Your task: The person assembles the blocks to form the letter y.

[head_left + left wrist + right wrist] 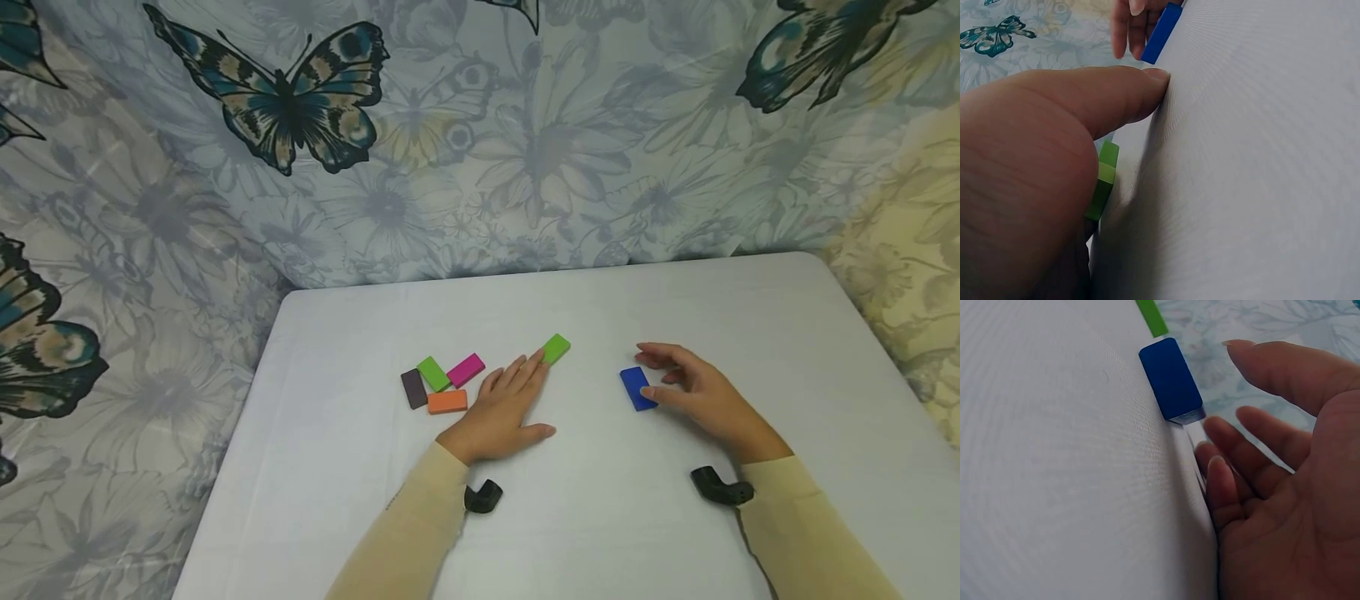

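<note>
My left hand (504, 414) lies palm down with its fingers stretched out, fingertips right at the near end of a green block (557, 348). In the left wrist view, that green block (1105, 178) shows partly behind the thumb. To the right, a blue block (637, 389) lies flat on the white table. My right hand (693, 392) hovers beside it, thumb and loosely bent fingers apart. From the head, the thumb tip overlaps the block's edge; in the right wrist view a gap separates the thumb from the blue block (1170, 380).
Left of my left hand lies a loose cluster: a dark block (414, 389), another green block (434, 374), a magenta block (467, 370) and an orange block (447, 402). Fabric with butterflies (288, 108) hangs behind the white table (600, 517).
</note>
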The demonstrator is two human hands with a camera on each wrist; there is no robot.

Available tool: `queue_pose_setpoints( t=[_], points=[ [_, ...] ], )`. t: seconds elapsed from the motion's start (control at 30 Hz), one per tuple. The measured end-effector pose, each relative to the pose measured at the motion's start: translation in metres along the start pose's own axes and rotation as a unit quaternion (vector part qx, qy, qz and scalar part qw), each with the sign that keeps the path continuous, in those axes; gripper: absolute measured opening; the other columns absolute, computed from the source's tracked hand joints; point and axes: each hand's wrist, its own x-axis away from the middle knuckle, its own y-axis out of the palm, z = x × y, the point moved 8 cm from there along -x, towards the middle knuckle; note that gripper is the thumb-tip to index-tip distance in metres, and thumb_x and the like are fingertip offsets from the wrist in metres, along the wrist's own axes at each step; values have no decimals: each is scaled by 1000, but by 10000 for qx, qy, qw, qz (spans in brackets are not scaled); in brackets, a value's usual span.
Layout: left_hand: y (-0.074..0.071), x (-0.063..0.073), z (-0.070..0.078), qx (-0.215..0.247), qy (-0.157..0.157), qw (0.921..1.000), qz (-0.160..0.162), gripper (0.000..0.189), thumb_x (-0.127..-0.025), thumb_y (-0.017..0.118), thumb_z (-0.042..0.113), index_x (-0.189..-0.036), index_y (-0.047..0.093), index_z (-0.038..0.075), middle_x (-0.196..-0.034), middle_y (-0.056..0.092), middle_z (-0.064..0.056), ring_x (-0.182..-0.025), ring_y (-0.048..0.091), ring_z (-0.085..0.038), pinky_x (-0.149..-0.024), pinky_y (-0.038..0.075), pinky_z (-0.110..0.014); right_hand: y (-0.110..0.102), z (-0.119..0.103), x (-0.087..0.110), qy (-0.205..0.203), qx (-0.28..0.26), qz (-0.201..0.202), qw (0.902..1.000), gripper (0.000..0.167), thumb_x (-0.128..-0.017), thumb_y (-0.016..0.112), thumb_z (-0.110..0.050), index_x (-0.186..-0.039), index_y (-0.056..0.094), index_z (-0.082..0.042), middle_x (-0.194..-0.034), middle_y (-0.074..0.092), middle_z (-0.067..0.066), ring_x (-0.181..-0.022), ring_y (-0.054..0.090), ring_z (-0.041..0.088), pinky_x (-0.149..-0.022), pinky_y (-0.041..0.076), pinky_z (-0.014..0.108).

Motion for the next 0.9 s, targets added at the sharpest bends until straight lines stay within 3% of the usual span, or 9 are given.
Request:
queue_pose_setpoints(
  t=[0.5, 0.73, 0.9],
  points=[
    [2, -2, -1, -86, -13, 10000, -10, 97, -108, 61, 56, -176, 4, 16, -180, -15, 9, -165, -7, -19, -130, 2, -49, 8, 1, 2, -26, 296, -695, 9971, 65, -96, 86, -11, -154, 58, -10, -157, 54, 11, -141, 41, -3, -108, 32, 9],
    [2, -2, -1, -61, -10, 10000, 9, 97, -108, 62, 56, -176, 4, 16, -180, -15, 9, -165, -7, -18, -130, 2, -50, 8, -1, 2, 86, 393, -707, 9967, 63, -96, 87, -14, -153, 60, -12, -157, 53, 14, -145, 44, 34, -106, 31, 7],
    [1, -1, 0, -64, -18, 10000, 2, 98, -108, 62, 56, -176, 4, 16, -180, -14, 9, -165, -6, -19, -130, 3, -50, 9, -5, 3, 73, 535, -780, 9955, 67, -93, 90, -15, -153, 60, -13, -157, 52, 14, -146, 42, 40, -105, 28, 6]
  ],
)
